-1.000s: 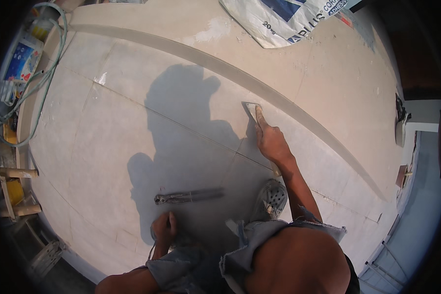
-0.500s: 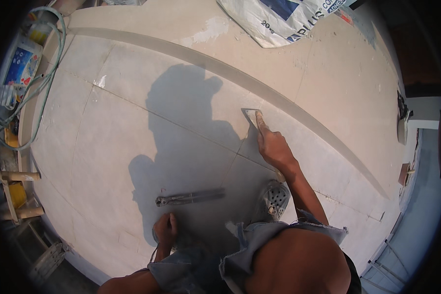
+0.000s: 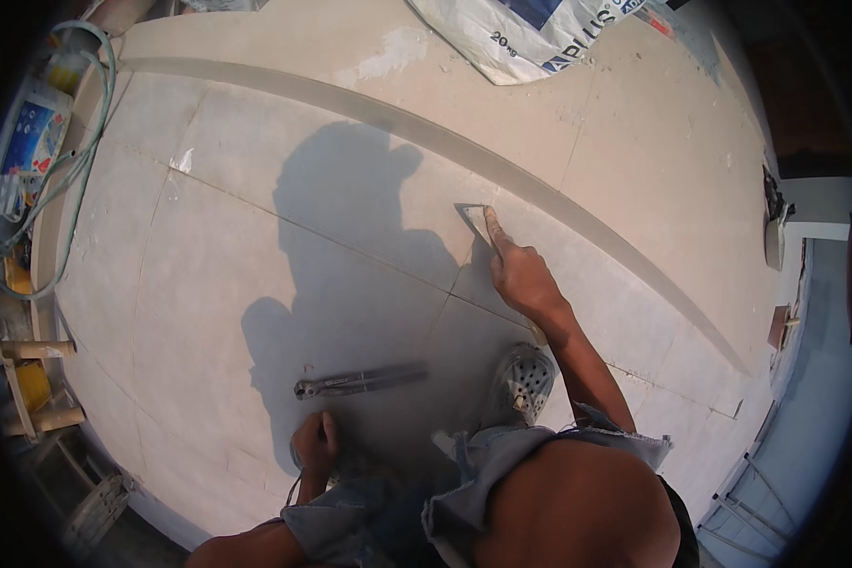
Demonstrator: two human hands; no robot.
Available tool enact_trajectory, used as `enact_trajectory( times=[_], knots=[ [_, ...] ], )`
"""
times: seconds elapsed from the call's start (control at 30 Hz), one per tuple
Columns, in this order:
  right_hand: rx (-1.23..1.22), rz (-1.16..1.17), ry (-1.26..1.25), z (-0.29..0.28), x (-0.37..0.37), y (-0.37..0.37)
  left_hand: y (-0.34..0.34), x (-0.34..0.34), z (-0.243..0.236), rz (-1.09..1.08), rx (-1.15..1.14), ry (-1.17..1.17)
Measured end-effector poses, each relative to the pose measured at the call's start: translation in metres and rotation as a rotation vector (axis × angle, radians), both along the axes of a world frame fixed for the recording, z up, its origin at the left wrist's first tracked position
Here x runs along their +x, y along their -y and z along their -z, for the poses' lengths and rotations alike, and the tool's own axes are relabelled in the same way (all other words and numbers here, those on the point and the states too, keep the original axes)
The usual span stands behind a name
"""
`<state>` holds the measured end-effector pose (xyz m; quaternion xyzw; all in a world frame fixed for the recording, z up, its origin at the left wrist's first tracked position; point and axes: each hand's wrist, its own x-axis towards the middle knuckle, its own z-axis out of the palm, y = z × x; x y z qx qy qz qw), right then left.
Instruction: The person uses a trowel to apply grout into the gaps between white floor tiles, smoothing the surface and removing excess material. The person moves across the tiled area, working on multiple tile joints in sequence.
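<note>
My right hand (image 3: 525, 279) is wrapped round a putty knife (image 3: 476, 220), its index finger stretched along the tool. The blade lies on the pale floor tiles (image 3: 208, 256), between a grout line and a raised curved edge. Low in the view my left hand (image 3: 315, 443) is curled into a loose fist, and nothing shows in it. Just beyond that fist, a pair of pincers (image 3: 360, 381) with long handles lies on the tiles. My foot in a grey perforated clog (image 3: 523, 381) rests beside my right forearm.
The raised edge (image 3: 426, 131) curves across the floor. Past it lies a white printed sack (image 3: 521, 43). A green hose (image 3: 90, 161) loops at the left over a printed box (image 3: 33, 133), near bamboo poles (image 3: 38, 350). My shadow covers the middle tiles.
The putty knife has shifted slightly left and its blade now sits at a different angle under my right hand. The whole view has drifted a little. My left hand stays curled.
</note>
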<state>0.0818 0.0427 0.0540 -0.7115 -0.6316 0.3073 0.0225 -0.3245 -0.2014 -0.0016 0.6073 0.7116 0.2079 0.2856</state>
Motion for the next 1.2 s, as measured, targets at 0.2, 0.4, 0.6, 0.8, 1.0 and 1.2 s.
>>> enact_trajectory(
  times=[0.2,0.4,0.6,0.8,1.0,1.2],
  knots=[
    [0.066,0.030,0.007,0.010,-0.002,-0.007,-0.001,0.003,0.004,-0.028,0.029,0.065],
    [0.048,0.077,-0.022,-0.001,0.003,-0.020,-0.008,0.003,-0.004,-0.004,-0.012,0.063],
    [0.036,0.056,0.187,0.013,0.002,-0.010,-0.004,-0.001,0.000,0.012,0.028,0.029],
    [0.030,-0.063,0.273,0.016,0.003,0.010,-0.003,0.008,0.002,0.002,0.088,0.041],
    [0.090,-0.219,0.333,0.011,0.017,0.003,0.004,-0.005,0.008,-0.002,-0.014,0.022],
    [0.174,-0.392,0.446,0.006,0.054,-0.027,-0.012,0.010,-0.005,-0.039,0.038,0.081]
  ],
)
